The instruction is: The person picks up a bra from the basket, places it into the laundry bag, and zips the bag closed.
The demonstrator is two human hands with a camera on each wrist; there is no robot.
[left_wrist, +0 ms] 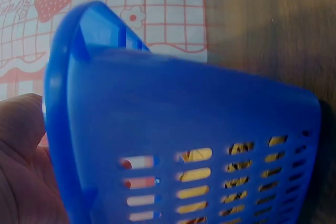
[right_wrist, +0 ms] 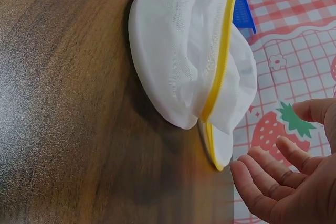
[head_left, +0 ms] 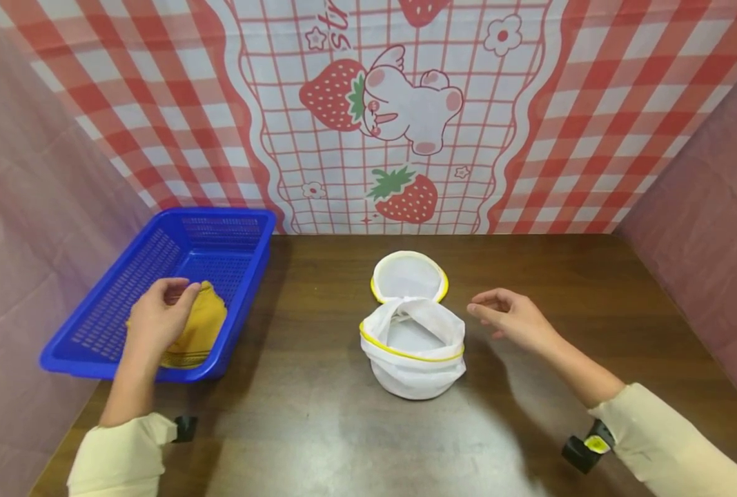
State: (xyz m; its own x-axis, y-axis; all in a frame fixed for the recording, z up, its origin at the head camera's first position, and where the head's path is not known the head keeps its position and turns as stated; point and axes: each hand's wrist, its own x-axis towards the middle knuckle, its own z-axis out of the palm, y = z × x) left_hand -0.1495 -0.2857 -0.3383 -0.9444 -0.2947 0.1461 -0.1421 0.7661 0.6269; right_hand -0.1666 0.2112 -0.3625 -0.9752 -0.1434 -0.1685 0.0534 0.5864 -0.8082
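Note:
A yellow cloth lies in the blue plastic basket on the left. Over it hovers my left hand, fingers loosely bent and thumb apart from them; in the left wrist view the basket wall hides its fingertips. At the table's middle stands a white mesh laundry bag with yellow zipper trim. Its round lid is flipped back, leaving the mouth open upward. To the right of the bag, my right hand hangs in the air with relaxed fingers, touching nothing.
The brown wooden table carries the basket and the bag. Behind it hangs a red-and-white checked cloth with strawberry prints. Pinkish fabric walls close off both sides.

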